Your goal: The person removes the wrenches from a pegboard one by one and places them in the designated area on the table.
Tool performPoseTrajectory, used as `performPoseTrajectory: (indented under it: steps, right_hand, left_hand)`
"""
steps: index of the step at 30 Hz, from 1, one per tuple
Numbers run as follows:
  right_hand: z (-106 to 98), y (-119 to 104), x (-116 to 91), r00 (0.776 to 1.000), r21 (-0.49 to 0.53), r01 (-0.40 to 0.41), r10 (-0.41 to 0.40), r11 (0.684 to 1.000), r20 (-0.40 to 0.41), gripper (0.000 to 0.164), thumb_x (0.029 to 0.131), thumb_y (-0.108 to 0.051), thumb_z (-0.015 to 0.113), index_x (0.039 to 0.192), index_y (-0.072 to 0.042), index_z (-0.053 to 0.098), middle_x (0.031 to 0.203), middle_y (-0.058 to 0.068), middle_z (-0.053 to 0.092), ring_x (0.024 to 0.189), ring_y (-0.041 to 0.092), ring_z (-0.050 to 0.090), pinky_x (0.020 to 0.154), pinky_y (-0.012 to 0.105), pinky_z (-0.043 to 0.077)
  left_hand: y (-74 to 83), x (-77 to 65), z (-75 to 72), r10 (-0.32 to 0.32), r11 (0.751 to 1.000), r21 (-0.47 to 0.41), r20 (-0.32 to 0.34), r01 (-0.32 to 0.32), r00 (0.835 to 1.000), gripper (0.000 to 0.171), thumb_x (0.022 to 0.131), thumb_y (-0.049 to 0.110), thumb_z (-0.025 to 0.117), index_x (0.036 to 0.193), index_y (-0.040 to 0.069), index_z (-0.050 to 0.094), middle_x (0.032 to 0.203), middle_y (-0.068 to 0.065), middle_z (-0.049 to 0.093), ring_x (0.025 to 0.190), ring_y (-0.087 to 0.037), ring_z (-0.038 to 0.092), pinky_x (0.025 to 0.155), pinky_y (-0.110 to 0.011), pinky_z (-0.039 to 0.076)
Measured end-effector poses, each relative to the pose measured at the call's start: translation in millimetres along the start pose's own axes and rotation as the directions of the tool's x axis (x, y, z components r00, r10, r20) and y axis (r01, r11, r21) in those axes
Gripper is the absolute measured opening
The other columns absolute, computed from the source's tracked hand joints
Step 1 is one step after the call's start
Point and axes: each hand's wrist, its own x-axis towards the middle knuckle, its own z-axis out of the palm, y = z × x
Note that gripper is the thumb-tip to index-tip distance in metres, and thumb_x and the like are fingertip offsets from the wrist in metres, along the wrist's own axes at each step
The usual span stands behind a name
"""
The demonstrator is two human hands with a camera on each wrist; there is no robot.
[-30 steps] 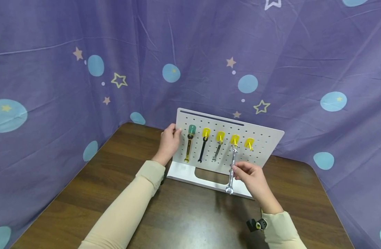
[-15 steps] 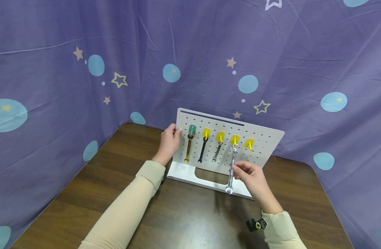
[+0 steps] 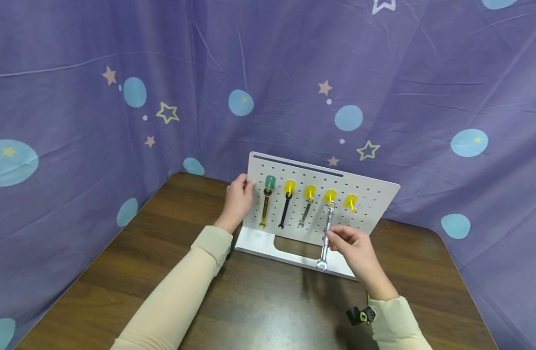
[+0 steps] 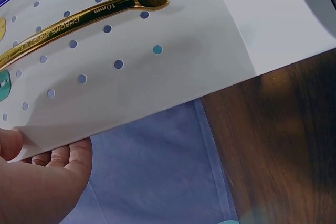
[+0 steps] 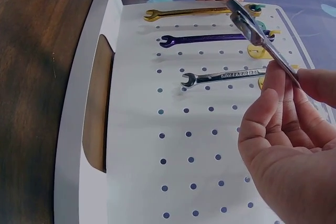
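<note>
My left hand grips the left edge of a white pegboard; in the left wrist view the thumb lies on its front and the fingers go behind. Between thumb and fingers, my right hand pinches a silver combination wrench by its shank. The wrench slants with its open end low toward me, its ring end right at the fourth yellow hook. Hanging to the left are a gold wrench, a dark purple-blue wrench and a smaller silver wrench.
A fifth yellow hook with nothing on it sits at the right. The gold wrench hangs from a green hook. The board's white base has a cutout and stands on a brown wooden table. A purple patterned curtain hangs behind.
The silver wrench in my right hand has risen very slightly, its ring end shifting up at the fourth hook. My left hand has stayed on the board's edge.
</note>
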Motion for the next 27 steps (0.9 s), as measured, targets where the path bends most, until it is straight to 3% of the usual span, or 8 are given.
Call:
performPoseTrajectory:
  steps: [12,27]
  right_hand:
    - [-2.3,1.2,-0.1,1.0,-0.025,0.026,-0.026,0.999,0.004,0.019,0.099,-0.009,0.069,0.107,0.009,0.071,0.091,0.017,0.071,0.077,0.02,0.066,0.072,0.031,0.057]
    - [-2.2,1.9,-3.5,0.998,-0.031,0.066,-0.065,0.997,0.013,0.019,0.098,-0.008,0.069,0.106,0.009,0.07,0.089,0.016,0.071,0.076,0.026,0.066,0.07,0.032,0.058]
  left_hand:
    - [-1.0,1.8,0.8,0.003,1.0,0.013,-0.003,-0.003,1.0,0.017,0.108,0.014,0.053,0.112,-0.001,0.06,0.098,-0.018,0.066,0.089,-0.03,0.063,0.077,-0.045,0.053]
    - [-2.0,1.8,0.0,0.01,1.0,0.018,-0.01,-0.01,1.0,0.017,0.107,0.013,0.054,0.111,-0.002,0.061,0.096,-0.018,0.066,0.087,-0.031,0.062,0.075,-0.044,0.053]
